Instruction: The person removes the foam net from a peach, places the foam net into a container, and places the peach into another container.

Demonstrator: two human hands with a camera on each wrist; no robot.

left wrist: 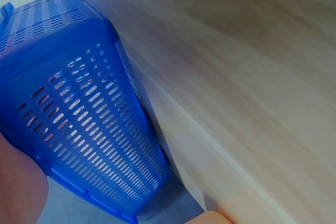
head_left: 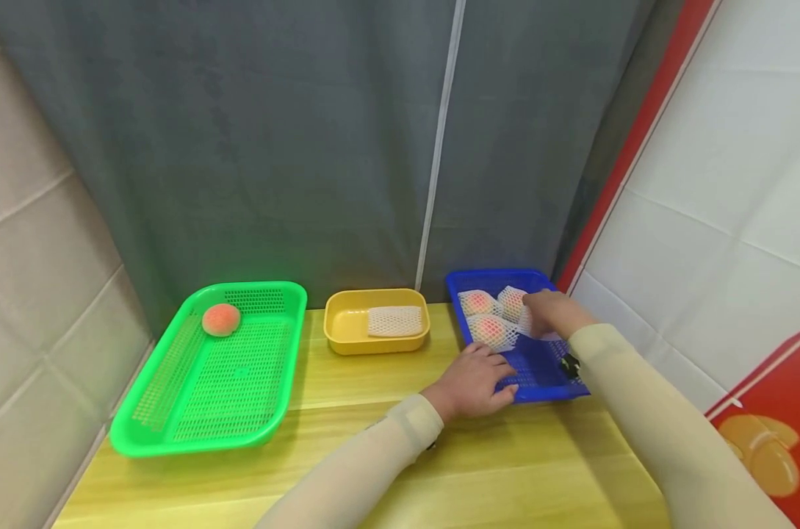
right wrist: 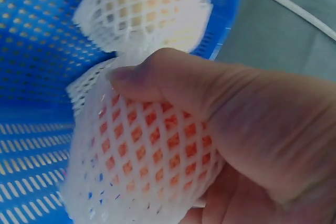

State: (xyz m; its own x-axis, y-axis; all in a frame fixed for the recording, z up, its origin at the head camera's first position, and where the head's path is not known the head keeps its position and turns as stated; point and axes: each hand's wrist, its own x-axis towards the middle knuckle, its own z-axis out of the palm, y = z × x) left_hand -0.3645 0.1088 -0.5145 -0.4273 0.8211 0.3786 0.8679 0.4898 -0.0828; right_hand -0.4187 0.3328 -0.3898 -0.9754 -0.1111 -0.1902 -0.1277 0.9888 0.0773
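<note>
**Right hand [head_left: 555, 312] pinches a net-wrapped fruit [right wrist: 152, 148] inside a blue basket [head_left: 535, 367]**

Nearest, on the wooden table [head_left: 373, 397], the left hand [head_left: 472, 382] lies at the basket's near left side, fingers slightly parted at the rim, thumb by the near corner. Whether it bears any weight cannot be told; a light, steadying touch there would suit the work. Just beyond, the right hand reaches in from the right, its thumb on the netting and fingers curled behind. The fruit looks soft, so a gentle squeeze spread over the whole side seems wiser than digging in with the thumb. Lowering it fully before letting go, with the loose net end free of the fingertips, should prevent bruising or dragging.

The fruit sits directly in the grasp, between thumb and fingers, red-orange through white foam mesh; its loose net end extends past the hand. Beside it, on the basket's left and far part, three other netted fruits [head_left: 492, 332] lie close together.

To the left of the blue basket, a yellow tray [head_left: 350, 323] holds white foam netting [head_left: 395, 322]. Farther left, a green basket [head_left: 241, 375] holds one bare peach-like fruit [head_left: 221, 319]. A grey curtain [head_left: 274, 147] hangs behind everything.
</note>
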